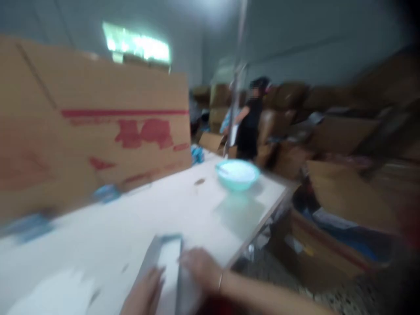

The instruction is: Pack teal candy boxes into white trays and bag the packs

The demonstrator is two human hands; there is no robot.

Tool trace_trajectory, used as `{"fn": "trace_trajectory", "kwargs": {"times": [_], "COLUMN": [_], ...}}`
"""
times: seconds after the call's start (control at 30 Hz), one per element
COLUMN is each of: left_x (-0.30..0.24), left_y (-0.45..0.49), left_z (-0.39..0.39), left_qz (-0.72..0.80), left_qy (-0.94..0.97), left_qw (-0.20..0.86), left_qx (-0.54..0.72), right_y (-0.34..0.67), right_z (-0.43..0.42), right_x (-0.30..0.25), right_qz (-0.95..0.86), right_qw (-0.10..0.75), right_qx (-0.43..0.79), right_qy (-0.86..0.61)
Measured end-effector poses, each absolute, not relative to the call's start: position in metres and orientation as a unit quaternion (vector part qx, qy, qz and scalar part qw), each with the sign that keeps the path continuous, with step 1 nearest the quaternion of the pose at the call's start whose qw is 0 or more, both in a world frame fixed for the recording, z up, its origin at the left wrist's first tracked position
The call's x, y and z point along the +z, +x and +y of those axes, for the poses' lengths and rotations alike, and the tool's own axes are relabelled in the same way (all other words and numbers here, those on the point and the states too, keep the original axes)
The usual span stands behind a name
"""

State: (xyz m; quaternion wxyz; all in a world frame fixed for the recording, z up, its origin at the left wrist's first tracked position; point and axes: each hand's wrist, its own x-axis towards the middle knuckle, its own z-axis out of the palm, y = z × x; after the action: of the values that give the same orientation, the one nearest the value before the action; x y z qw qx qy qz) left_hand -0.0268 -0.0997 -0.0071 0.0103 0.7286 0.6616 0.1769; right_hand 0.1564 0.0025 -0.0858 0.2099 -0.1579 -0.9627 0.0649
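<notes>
The picture is smeared by motion. At the bottom edge both my hands rest on a flat grey-and-white packet [166,262] lying on the white table [147,210]. My left hand [144,293] lies along the packet's near left side. My right hand [200,269] covers its right edge, with a thin bracelet at the wrist. Whether the fingers are curled round the packet or lying flat is lost in the blur.
A large cardboard sheet with red print [95,127] stands along the table's left side. A pale turquoise bowl [238,174] sits near the far right corner. Cardboard boxes [337,197] are piled on the floor to the right. A person in black [249,122] stands at the back.
</notes>
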Motion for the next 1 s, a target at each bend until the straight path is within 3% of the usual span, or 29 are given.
{"fn": "trace_trajectory", "kwargs": {"times": [0.13,0.27,0.47,0.7,1.0], "left_x": [-0.024,-0.042,-0.054,-0.066,-0.070], "left_y": [-0.063,-0.069,-0.035,-0.020,-0.008], "left_z": [-0.146,-0.169,-0.178,-0.181,-0.182], "left_qz": [0.666,0.639,0.617,0.552,0.585], "left_qy": [0.742,0.769,0.786,0.831,0.808], "left_qw": [-0.032,0.016,-0.036,0.054,0.052], "left_qx": [0.069,-0.008,0.003,-0.037,-0.044], "right_y": [0.180,0.182,0.178,0.174,0.164], "right_z": [-0.030,-0.040,-0.042,-0.034,-0.041], "right_x": [-0.107,-0.102,-0.094,-0.122,-0.120], "right_qz": [-0.974,-0.981,-0.987,-0.979,-0.968], "right_qw": [0.155,0.139,0.131,0.173,0.219], "right_qx": [0.093,0.121,0.089,0.091,0.114], "right_qy": [-0.133,-0.062,0.035,0.053,0.049]}}
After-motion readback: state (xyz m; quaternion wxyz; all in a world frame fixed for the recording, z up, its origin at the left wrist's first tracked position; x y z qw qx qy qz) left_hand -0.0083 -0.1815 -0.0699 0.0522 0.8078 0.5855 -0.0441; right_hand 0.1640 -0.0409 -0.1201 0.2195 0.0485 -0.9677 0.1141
